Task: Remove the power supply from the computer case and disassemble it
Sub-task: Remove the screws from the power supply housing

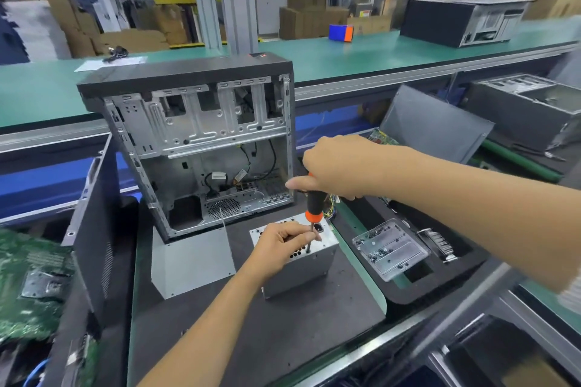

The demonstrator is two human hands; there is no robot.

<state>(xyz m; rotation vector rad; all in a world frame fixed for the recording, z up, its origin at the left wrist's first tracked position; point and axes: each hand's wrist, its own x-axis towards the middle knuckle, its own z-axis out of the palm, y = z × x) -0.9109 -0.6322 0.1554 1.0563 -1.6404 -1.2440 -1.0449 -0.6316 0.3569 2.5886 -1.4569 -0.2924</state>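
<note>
Power supply [298,264] is already out of the computer case [188,141], so step one looks done; it sits on the dark mat [251,324] just in front-right of the case, apart from it. Case stands upright w/ open side toward the camera, interior mostly stripped, a few cables left inside. PSU is still a closed metal box, so disassembly is prob. just starting: cover screws first, then lid and internals all left to do.

PSU orientation: perforated face w/ the socket points up; long axis seems to run from near-left to far-right, roughly diagonal to the mat edge. Wire bundle trails off its far-right end, partly hidden by the right hand.

Right hand [339,166] has fingers wrapped round the top of the screwdriver [314,198] handle, black w/ orange collar, tool near vertical, tip down on the upper face, likely at a screw; can't confirm the screw itself. Left hand [279,248] rests on the PSU top, fingers curled, fingertips pinching the shaft low down to steady it.

Clear parts tray [390,251] w/ small screws sits nearby, right.
</note>
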